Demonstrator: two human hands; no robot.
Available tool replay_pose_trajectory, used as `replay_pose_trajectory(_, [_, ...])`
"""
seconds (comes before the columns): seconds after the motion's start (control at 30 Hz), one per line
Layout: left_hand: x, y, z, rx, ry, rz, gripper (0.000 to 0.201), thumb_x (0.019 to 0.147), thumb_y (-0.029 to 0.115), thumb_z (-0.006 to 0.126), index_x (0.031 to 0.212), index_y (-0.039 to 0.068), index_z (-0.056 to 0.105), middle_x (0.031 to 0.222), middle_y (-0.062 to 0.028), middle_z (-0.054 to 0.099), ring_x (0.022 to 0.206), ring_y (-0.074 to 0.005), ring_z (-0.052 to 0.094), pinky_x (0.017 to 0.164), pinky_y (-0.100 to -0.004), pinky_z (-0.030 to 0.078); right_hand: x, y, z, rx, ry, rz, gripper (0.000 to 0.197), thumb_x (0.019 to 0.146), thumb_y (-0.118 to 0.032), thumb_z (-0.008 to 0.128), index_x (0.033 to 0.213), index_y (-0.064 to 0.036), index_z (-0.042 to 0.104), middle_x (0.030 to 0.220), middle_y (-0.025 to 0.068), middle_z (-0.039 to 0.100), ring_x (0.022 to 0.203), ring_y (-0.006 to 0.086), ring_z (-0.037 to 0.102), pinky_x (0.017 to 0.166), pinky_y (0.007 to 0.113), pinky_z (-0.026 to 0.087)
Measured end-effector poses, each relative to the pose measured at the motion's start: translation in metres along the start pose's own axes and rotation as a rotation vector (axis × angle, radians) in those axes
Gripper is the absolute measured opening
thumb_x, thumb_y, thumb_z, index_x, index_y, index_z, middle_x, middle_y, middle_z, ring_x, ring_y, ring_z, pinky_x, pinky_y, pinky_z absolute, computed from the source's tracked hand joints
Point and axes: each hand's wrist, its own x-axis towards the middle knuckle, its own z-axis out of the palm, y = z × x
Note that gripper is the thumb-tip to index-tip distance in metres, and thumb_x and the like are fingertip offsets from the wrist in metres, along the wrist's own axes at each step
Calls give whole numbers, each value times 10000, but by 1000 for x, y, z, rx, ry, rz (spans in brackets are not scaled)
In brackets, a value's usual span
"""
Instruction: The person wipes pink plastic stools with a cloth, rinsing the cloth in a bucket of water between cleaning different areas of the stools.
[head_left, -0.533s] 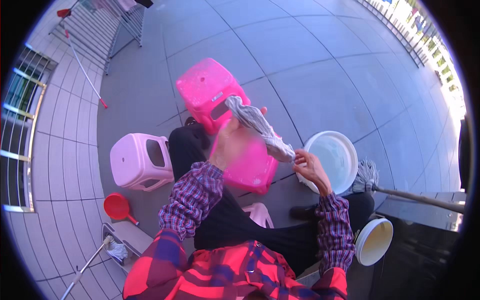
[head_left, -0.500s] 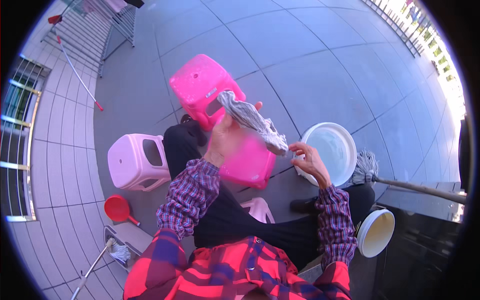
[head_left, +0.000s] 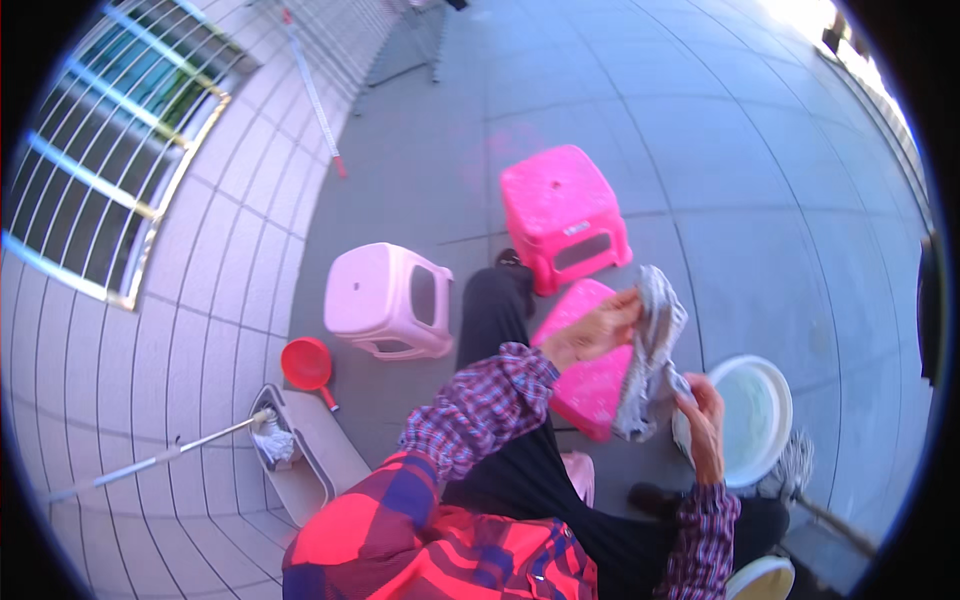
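Observation:
A crumpled grey rag [head_left: 655, 345] hangs between my hands, over the front of a bright pink stool [head_left: 585, 390]. My left hand [head_left: 600, 328] is closed on its upper left side. The fingers of my right hand [head_left: 707, 420] pinch the lower right part. Beyond the rag stands a second bright pink stool [head_left: 560, 195] with wet-looking marks on its seat. To the right, beside my right hand, is a white bucket [head_left: 783, 400] holding cloudy, pale water; my hand partly covers its near left side.
A pale pink stool [head_left: 375, 290] stands left of my leg. Farther left are a red dipper [head_left: 305, 362] and a long grey bin [head_left: 335, 440] with a mop [head_left: 275, 440] in it. Another mop [head_left: 797, 465] lies by the bucket. A cream pail [head_left: 762, 582] sits lower right.
My view has swung left, so everything sits farther right. My right hand, earlier beside the rag's end, has taken hold of it. The rag has turned from slanting to hanging more upright.

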Motion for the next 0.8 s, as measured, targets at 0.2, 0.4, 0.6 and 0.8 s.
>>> replay_pose_trajectory(0.2, [-4, -14, -20, 173, 421, 14, 194, 931, 198, 475, 1086, 121, 564, 961, 21, 590, 879, -118, 585, 800, -320, 488, 3, 26, -70, 502, 142, -88, 171, 921, -126, 468, 1071, -56, 511, 982, 25, 559, 953, 150, 546, 839, 291, 449])
replay_pose_trajectory(0.4, [6, -18, -10, -15, 192, 145, 168, 895, 106, 499, 1053, 94, 555, 903, 29, 577, 830, -77, 550, 719, -231, 423, 12, 32, -81, -504, 347, 15, 134, 891, -149, 507, 937, -35, 560, 873, 20, 539, 841, 94, 489, 714, 246, 397])
replay_pose_trajectory(0.6, [-14, 36, -11, -48, 1, 176, 573, 839, 34, 564, 1348, 190, 350, 1264, -66, 481, 1145, -211, 492, 915, -448, 441, 30, -22, -38, -441, 115, -55, 220, 841, -183, 593, 907, 24, 626, 756, 33, 603, 746, 103, 537, 705, 233, 420])
replay_pose_trajectory(0.8, [-18, 46, -2, 151, 154, 165, 649, 776, -101, 500, 1369, 86, 314, 1275, -97, 476, 1168, -231, 481, 999, -366, 392, 26, -15, 2, -9, 42, 90, 237, 844, -217, 604, 964, -14, 625, 754, 1, 594, 693, 82, 540, 630, 229, 426])
